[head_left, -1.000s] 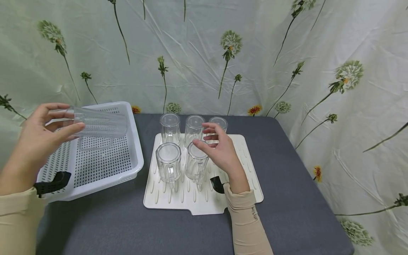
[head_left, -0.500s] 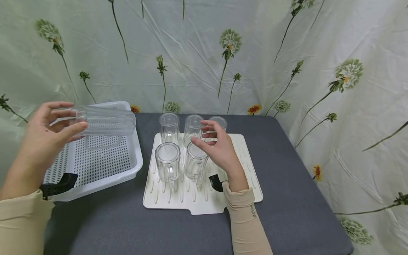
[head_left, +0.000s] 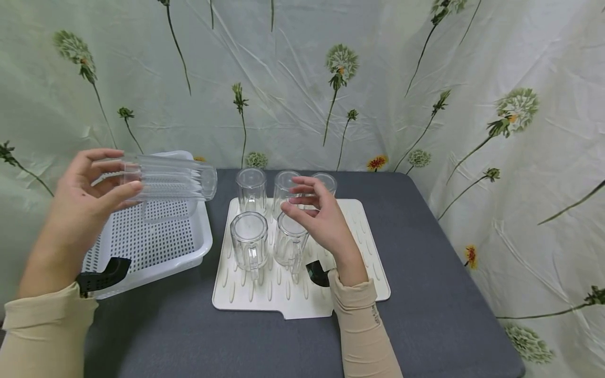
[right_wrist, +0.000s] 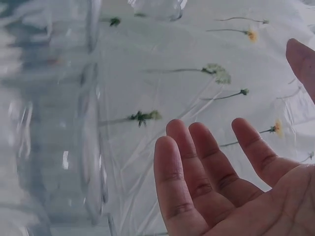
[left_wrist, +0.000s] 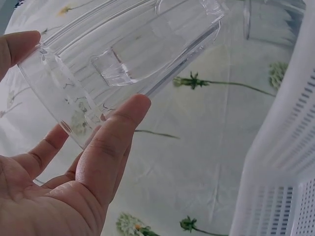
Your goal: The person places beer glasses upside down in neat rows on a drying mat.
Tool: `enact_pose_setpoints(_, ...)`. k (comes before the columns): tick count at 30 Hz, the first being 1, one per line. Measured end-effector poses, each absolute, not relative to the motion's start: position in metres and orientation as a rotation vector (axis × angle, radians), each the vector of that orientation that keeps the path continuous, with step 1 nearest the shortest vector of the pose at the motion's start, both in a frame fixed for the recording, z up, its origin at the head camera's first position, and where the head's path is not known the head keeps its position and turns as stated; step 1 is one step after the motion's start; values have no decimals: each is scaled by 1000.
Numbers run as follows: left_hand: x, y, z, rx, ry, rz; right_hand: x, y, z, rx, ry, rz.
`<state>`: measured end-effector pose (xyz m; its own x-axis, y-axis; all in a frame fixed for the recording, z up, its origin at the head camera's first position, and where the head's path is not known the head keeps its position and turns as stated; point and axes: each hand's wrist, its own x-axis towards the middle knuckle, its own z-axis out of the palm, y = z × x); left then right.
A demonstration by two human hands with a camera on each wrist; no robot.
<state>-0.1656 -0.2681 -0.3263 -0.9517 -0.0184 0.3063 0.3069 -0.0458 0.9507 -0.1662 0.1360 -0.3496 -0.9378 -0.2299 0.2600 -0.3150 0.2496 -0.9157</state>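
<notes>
A clear glass mug (head_left: 172,178) lies sideways in the air over the white basket, its handle hanging down. My left hand (head_left: 96,189) grips it by one end, thumb in front and fingers behind; the left wrist view shows the same glass mug (left_wrist: 133,64) between thumb and fingers. Over the white draining tray (head_left: 255,302), my right hand (head_left: 326,218) hovers with loosely bent fingers and nothing in them. Several clear mugs (head_left: 249,236) stand upside down on that tray. In the right wrist view, blurred glass (right_wrist: 54,137) stands beside the right hand (right_wrist: 221,191).
The white perforated basket (head_left: 204,239) sits at the left on the dark grey table (head_left: 435,294). A flowered curtain (head_left: 293,79) hangs behind and at the right. Both wrists carry black camera mounts (head_left: 106,275).
My left hand has carried the mug to the right, so its far end now passes the basket's right rim. The right hand has shifted very slightly left.
</notes>
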Motion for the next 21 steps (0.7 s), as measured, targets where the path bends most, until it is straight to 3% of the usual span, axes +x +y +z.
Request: enact_pose_setpoints(21,-160,-233,-329,-471,-1828,-2258,-165,134,-348,602,-2355,1926)
